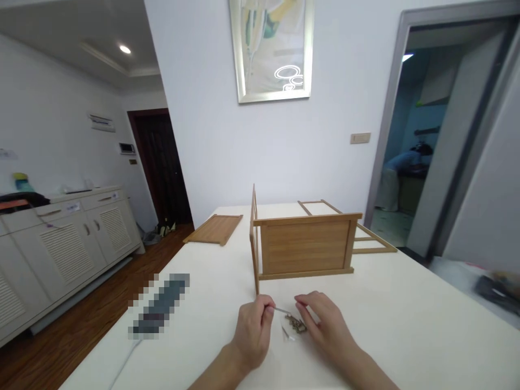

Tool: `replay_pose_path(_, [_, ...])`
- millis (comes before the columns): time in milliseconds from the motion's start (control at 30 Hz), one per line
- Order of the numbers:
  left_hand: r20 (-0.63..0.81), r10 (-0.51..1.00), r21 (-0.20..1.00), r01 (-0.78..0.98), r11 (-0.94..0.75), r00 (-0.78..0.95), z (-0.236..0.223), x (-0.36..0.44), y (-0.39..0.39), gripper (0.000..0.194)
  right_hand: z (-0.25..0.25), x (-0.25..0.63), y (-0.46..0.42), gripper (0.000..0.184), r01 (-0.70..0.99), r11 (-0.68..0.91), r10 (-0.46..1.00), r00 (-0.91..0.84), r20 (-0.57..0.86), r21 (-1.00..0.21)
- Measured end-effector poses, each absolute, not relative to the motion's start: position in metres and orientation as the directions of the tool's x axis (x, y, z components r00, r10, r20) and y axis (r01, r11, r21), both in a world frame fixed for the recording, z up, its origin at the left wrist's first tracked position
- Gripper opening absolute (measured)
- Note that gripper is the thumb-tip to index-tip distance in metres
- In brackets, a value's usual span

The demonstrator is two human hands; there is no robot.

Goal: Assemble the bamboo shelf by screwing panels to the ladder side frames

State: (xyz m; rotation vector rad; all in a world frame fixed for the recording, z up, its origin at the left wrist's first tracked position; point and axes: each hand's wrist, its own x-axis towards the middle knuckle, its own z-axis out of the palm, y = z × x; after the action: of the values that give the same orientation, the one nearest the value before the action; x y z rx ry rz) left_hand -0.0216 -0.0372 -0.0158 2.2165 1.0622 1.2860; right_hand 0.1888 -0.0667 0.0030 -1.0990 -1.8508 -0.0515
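My left hand (254,327) is closed around a slim silver hex key (281,310), whose free end points right. Close to that tip, my right hand (325,322) is curled with thumb and forefinger near each other; whatever lies between them is too small to make out. Just below the fingertips, several bronze-coloured screws (296,324) lie in or on a small clear plastic bag (287,335). Beyond both hands stands a partly joined wooden frame: a slatless brown panel (306,246) on its long edge meets an upright side frame (253,244) at its left end.
On the white table (211,287), another wooden panel (213,229) lies flat at the back left. An open wooden frame (376,249) lies behind the standing panel. A blurred-out dark device (162,306) with a cable (125,363) rests at left. A wall rises behind the table.
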Motion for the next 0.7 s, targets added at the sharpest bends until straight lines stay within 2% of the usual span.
replay_pose_path(67, [0.557,0.713,0.555,0.448,-0.701,0.426,-0.018,-0.012,-0.038,0.023,-0.003,0.187,-0.071,0.016,0.717,0.583,0.655,-0.139,0.742,-0.381])
replay_pose_path(167, [0.526,0.684,0.490,0.477,-0.730,0.505,-0.019,-0.003,-0.034,0.023,-0.005,0.186,-0.077,0.021,0.723,0.604,0.651,-0.203,0.731,-0.337])
replay_pose_path(333, [0.502,0.707,0.461,0.538,-0.706,0.497,-0.023,0.001,-0.029,0.023,-0.005,0.186,-0.081,0.023,0.695,0.664,0.640,-0.336,0.691,-0.277])
replay_pose_path(500, [0.465,0.723,0.430,0.584,-0.689,0.511,-0.028,0.001,-0.026,0.024,-0.020,0.189,-0.071,0.021,0.729,0.629,0.640,-0.289,0.712,-0.269])
replay_pose_path(600, [0.502,0.774,0.455,0.644,-0.615,0.386,-0.029,-0.002,-0.023,0.022,-0.027,0.196,-0.065,0.025,0.795,0.520,0.708,-0.195,0.679,-0.314])
replay_pose_path(700, [0.545,0.826,0.537,0.696,-0.477,0.145,-0.028,-0.008,-0.018,0.020,-0.027,0.203,-0.063,0.026,0.889,0.268,0.855,-0.041,0.516,-0.372])
